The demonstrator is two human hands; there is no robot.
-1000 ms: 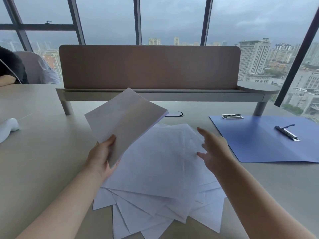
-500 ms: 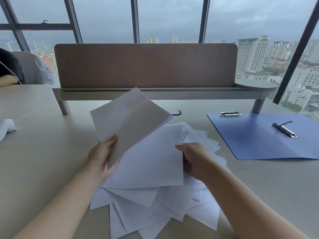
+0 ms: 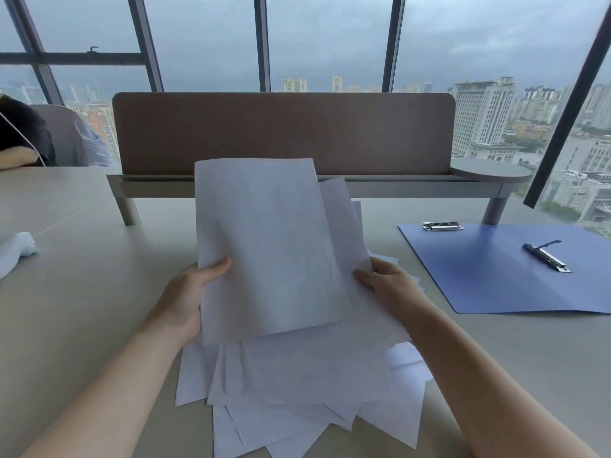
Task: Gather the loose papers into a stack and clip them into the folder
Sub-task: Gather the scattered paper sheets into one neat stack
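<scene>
At far left I see a crumpled white cloth (image 3: 15,251) on the pale grey desk (image 3: 82,292). My left hand (image 3: 185,299) is closed on the left edge of a squared sheaf of white paper sheets (image 3: 267,246), thumb on its face, held tilted up above the desk. My right hand (image 3: 391,287) pinches a looser white sheet (image 3: 347,233) just behind that sheaf. Beneath both lies a fanned pile of loose white papers (image 3: 297,398). To the right, well apart, the open blue plastic folder (image 3: 496,276) lies flat, its long metal clip (image 3: 547,256) raised and a small silver clamp (image 3: 442,226) at its far edge
</scene>
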